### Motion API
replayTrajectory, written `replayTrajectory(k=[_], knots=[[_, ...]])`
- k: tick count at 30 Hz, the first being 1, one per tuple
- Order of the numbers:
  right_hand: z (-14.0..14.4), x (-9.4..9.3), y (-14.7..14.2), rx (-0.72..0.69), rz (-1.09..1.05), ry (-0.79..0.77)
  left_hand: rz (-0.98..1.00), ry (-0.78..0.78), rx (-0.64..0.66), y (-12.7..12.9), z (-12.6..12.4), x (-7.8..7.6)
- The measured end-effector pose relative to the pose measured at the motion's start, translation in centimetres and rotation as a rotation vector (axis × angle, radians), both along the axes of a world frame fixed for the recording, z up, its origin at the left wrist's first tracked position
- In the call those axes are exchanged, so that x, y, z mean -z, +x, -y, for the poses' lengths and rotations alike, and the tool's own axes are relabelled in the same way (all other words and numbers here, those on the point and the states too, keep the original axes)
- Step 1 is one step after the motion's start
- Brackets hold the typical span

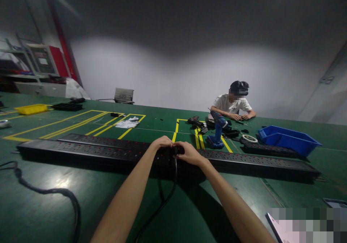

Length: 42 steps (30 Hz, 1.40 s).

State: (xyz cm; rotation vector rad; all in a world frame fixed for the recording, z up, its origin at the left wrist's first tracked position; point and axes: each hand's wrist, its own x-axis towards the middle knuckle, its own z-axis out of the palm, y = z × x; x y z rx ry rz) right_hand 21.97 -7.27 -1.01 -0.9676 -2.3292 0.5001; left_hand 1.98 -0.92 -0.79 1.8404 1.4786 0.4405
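Note:
Long black power strips (81,148) with rows of sockets and small red dots lie across the table in front of me. Over their middle, my right hand (189,153) is closed around the end of a black cable (175,174), which hangs down toward me. Whether that end is a plug cannot be made out. My left hand (163,142) meets the right one there, its fingers bent and pinched together at the same spot. What the left fingertips grip is hidden. A shorter black piece lies beneath both hands, in shadow.
Beyond the strips stand a blue cordless drill (216,131), a roll of tape (249,138) and a blue bin (287,138). A person (233,104) sits across the table. A thick black cable (48,191) lies at left; a yellow tray (31,109) is farther back.

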Motion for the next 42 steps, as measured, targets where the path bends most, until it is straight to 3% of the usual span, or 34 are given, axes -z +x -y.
replayTrajectory(k=[8,21,42], knots=[[0.8,-0.4,-0.6,0.037,0.24,0.175,-0.014,0.024,0.04,-0.2,-0.4,0.3],[0.4,0.0,-0.6,0.057,0.145,0.138,0.006,0.013,0.016,-0.1,-0.5,0.7],[1.3,-0.8,-0.9,0.125,0.292,0.188,0.034,0.02,0.051,-0.4,-1.5,1.5]])
